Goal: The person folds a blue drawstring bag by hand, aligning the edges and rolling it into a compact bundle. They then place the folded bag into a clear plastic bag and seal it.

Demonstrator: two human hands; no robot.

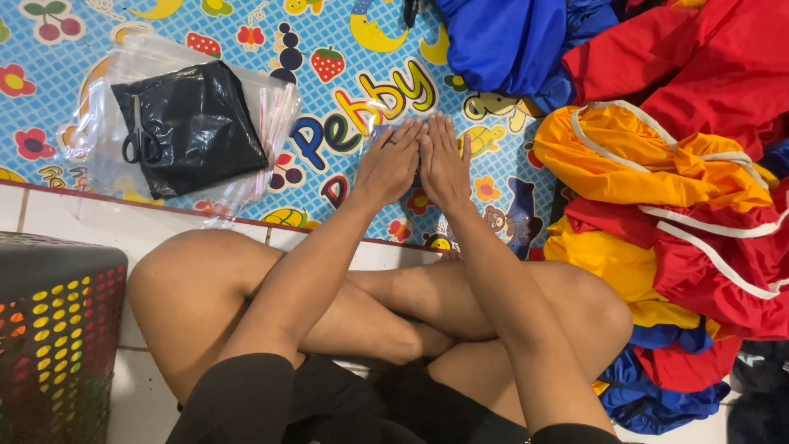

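Both hands lie flat and open, side by side, gripping nothing. The left hand (389,162) and right hand (444,160) press down on a clear plastic bag (374,136) on the colourful mat (345,99). The bag lies right under the palms, mostly hidden, so its shape is hard to see.

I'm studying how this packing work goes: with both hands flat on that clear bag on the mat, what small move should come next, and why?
Probably slide both palms outward across the clear bag to press it flat. The left hand and right hand lie side by side, palms down, fingers together on it, and the bag shows only as a glossy edge by the left fingertips. What it holds is hidden.
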